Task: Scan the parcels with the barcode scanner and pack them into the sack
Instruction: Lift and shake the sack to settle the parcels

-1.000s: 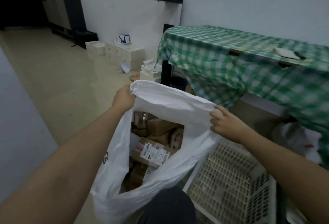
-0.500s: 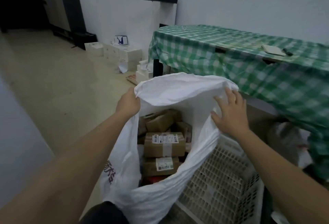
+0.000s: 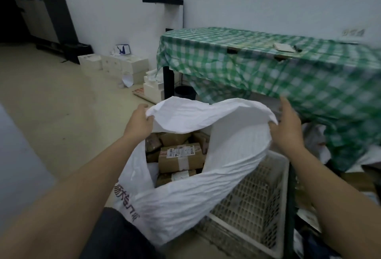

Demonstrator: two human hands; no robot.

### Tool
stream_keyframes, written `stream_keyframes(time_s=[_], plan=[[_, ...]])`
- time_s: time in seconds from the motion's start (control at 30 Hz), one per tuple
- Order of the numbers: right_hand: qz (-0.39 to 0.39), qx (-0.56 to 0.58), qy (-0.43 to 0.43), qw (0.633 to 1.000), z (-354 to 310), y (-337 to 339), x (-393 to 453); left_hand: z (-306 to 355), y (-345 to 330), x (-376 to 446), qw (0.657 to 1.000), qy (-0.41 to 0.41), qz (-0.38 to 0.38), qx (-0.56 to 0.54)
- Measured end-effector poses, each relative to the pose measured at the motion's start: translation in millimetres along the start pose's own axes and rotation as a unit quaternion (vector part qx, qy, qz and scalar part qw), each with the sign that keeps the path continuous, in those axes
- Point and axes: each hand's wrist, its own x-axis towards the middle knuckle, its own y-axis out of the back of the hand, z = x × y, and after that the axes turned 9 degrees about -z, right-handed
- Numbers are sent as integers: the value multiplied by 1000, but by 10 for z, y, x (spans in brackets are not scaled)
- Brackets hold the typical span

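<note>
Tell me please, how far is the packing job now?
Done, it seems: several brown parcels with labels already lie inside the white sack. In hand: the left hand grips the sack's rim, while the right hand touches the other side with straight fingers, holding the mouth open. Left: unclear. No scanner shows, and the white crate beside the sack looks emptied.

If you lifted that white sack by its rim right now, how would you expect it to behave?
The sack is probably floppy: its wall is creased and its rim folds over where the left hand grips it. It would likely feel heavy and sag, since several cardboard parcels lie stacked inside. The right hand looks flat against the rim, so the load may swing leftward.
</note>
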Motion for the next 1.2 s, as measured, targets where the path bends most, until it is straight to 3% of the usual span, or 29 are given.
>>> stream_keyframes(time_s=[0.13,0.27,0.37,0.53,0.6,0.67,0.8,0.87,0.9,0.97,1.07,1.13,1.2], plan=[[-73,18,-19,997,1,-81,-397,46,-71,-180,991,-35,32,129],[-94,85,-109,986,27,-302,-786,192,-237,-325,969,-50,-20,241],[-101,102,-112,983,25,-396,-919,283,-320,-332,956,-57,-38,286],[-17,83,-41,996,28,-292,-890,258,-362,-351,942,-61,-82,321],[-11,22,11,1000,29,-274,-914,150,-324,-356,942,-64,-66,323],[-50,-52,75,995,34,-354,-963,29,-279,-395,940,-102,-18,324],[-198,-144,179,953,142,-675,-1036,-187,-330,-682,906,-296,80,292],[-214,-177,186,943,171,-810,-1062,-314,-449,-930,904,-339,10,259],[-214,-177,183,943,169,-866,-1086,-411,-554,-1049,920,-311,-63,231],[-221,-179,172,943,179,-943,-1137,-649,-804,-1271,937,-186,-220,196],[-225,-183,131,948,215,-908,-1159,-1007,-1134,-1565,890,-17,-404,211],[-205,-199,109,952,210,-825,-1158,-1123,-1267,-1723,849,35,-455,265],[-133,-295,189,927,201,-786,-1178,-1143,-1327,-1785,865,4,-402,299]])
